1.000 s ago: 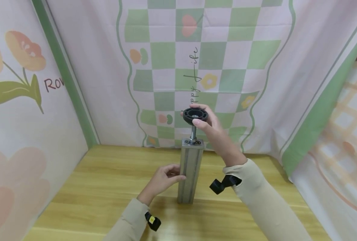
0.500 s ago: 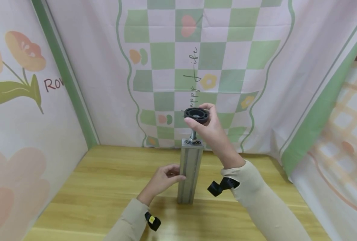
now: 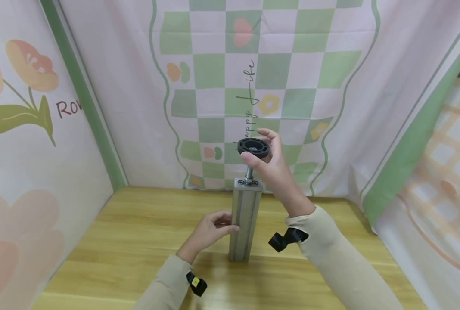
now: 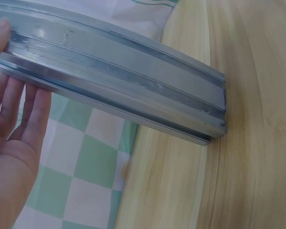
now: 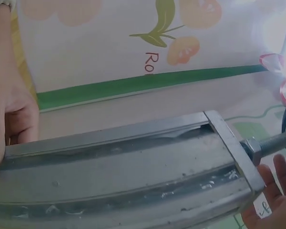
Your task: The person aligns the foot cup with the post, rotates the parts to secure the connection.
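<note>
A grey aluminium profile (image 3: 244, 219) stands upright on the wooden table, with an end plate (image 3: 248, 184) on top. From that plate rises a threaded rod with a nut, carrying a black round levelling foot (image 3: 253, 147), its hollow base facing up. My left hand (image 3: 210, 230) holds the profile at mid-height, thumb on the front and fingers behind; the left wrist view shows the fingers (image 4: 38, 114) along its side. My right hand (image 3: 274, 165) is around the levelling foot, thumb at the near rim and fingers curved behind its right side. In the right wrist view the rod (image 5: 276, 142) enters the plate.
A wooden table top (image 3: 144, 241) lies under the profile. Behind it hangs a checkered green and white curtain (image 3: 208, 71), with printed cloth walls at left (image 3: 28, 172) and right (image 3: 443, 172). Black camera mounts (image 3: 288, 240) sit on both sleeves.
My right thumb has moved left along the near rim of the levelling foot, and the fingers have swung round to its right side. My left hand and the profile have stayed still.
</note>
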Demonstrator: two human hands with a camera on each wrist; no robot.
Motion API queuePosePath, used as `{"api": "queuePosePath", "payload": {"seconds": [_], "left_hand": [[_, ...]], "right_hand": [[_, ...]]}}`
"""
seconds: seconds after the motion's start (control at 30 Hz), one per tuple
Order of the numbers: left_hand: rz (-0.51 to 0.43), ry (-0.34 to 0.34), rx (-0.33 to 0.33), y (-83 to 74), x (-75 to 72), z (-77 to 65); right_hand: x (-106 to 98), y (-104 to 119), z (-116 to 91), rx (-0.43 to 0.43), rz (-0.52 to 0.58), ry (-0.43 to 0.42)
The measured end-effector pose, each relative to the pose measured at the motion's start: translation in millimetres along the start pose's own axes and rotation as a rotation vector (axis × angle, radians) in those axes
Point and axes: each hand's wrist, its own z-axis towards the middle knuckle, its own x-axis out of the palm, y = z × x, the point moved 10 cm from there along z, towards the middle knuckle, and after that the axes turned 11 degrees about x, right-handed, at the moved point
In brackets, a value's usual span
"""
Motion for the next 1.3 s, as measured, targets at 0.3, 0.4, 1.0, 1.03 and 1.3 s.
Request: {"api": "queuePosePath", "payload": {"seconds": [0.3,0.4,1.0,1.03,1.3], "left_hand": [[-0.008,-0.002,0.004,-0.6,-0.2,-0.7],[-0.012,-0.003,0.006,-0.6,0.1,-0.3],[-0.02,-0.009,-0.001,-3.0,0.0,0.3],[-0.019,-0.009,-0.003,-2.7,0.0,0.3],[-0.02,-0.007,-0.001,-0.9,0.5,0.1]], "right_hand": [[7.6,8.1,6.1,-0.079,0.028,0.28],[8.6,8.3,5.7,-0.072,0.058,0.341],[6.1,0.8,7.6,-0.066,0.098,0.356],[5.8,0.6,7.9,-0.059,0.098,0.349],[0.0,0.7,5.2,-0.03,-0.016,0.266]]}}
